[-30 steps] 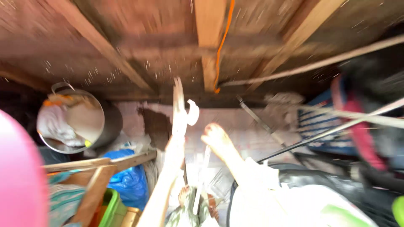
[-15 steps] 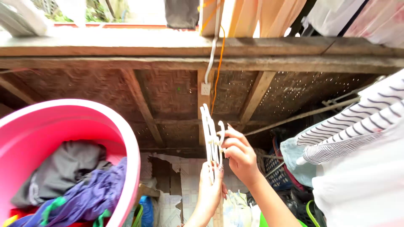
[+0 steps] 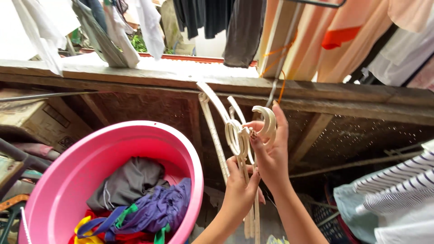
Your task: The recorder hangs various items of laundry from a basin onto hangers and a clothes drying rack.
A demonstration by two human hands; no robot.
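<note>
Separating one hook calls for steadiness: left hand (image 3: pixel 238 192) clamps the cream hangers (image 3: pixel 235 140) mid-frame, right hand (image 3: pixel 270 153) pinches the top hook, beside the pink basin (image 3: pixel 58 180) lower left.

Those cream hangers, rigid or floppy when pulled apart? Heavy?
The hangers look like thin plastic: probably stiff with slight flex, and light. Their hooks overlap, so they'd likely snag. The left hand grips the bundle low; the right hand is at the hooks.
</note>
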